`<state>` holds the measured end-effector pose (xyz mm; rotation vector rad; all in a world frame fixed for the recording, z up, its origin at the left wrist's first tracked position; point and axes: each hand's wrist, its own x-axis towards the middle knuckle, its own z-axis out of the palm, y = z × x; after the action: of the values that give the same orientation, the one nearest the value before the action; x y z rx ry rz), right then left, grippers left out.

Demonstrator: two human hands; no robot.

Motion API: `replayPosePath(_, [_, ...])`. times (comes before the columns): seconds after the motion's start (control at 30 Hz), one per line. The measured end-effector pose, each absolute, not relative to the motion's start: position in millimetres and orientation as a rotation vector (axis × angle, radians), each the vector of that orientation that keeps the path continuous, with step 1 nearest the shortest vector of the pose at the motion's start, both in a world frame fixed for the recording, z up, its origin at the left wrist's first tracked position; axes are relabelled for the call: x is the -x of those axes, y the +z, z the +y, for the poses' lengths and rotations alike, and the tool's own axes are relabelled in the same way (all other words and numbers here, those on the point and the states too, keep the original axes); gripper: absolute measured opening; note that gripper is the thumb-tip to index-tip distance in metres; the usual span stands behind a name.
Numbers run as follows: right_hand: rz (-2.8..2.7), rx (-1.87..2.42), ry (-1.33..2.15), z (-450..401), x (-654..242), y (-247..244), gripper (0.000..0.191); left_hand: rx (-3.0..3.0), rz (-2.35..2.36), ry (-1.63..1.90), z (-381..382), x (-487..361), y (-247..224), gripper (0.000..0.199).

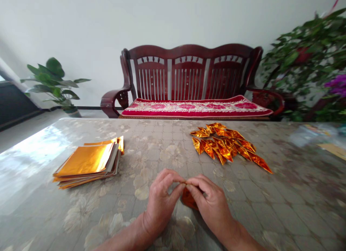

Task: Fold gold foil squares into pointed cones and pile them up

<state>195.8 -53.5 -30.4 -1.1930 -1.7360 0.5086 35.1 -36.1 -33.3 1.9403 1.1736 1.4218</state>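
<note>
Between my two hands is a piece of orange-gold foil paper (189, 199), partly folded and half covered by my fingers. My left hand (163, 195) pinches its top edge between thumb and forefinger. Close beside it, my right hand (211, 200) pinches the same edge, the fingertips of both hands almost touching. To the left lies a stack of square gold foil sheets (86, 160), some with grey backs showing. Beyond my right hand, several folded foil pieces (223, 144), pointed at the ends, are heaped on the table.
The table (151, 157) has a grey floral, tiled-pattern cover. Clear plastic bags (310, 134) lie at its right side. Past the far edge stands a dark red wooden bench (187, 76) with a patterned red cushion (197, 107). Potted plants (54, 80) flank the bench.
</note>
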Motion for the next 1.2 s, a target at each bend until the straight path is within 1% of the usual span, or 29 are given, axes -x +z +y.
replayPosePath(0.23, [-1.726,1.222,0.529,-53.2,-195.0,-29.0,0.016,-2.022,1.174,1.35,-34.2,-33.8,-32.2,0.014])
replayPosePath(0.33, [-1.737,1.254,0.556,-53.0,-195.3,-29.8,0.016,-1.966,1.254,1.249,-34.8,-34.2,-32.8,0.016])
replayPosePath(0.47, [-1.737,1.313,0.569,-51.8,-196.9,-32.0,0.016,-1.788,1.337,1.075,-33.9,-34.7,-32.9,0.013])
replayPosePath(0.67, [-1.729,1.364,0.592,-52.0,-198.8,-32.4,0.018,-1.438,1.249,1.006,-30.1,-37.1,-26.4,0.038])
replayPosePath(0.93, [-1.624,1.37,0.777,-49.8,-198.8,-32.6,0.018,-1.22,1.083,0.913,-23.4,-35.5,-28.8,0.034])
replayPosePath(1.2, [-1.598,1.356,0.828,-50.2,-199.0,-32.9,0.019,-1.183,1.072,0.872,-24.6,-37.1,-33.8,0.043])
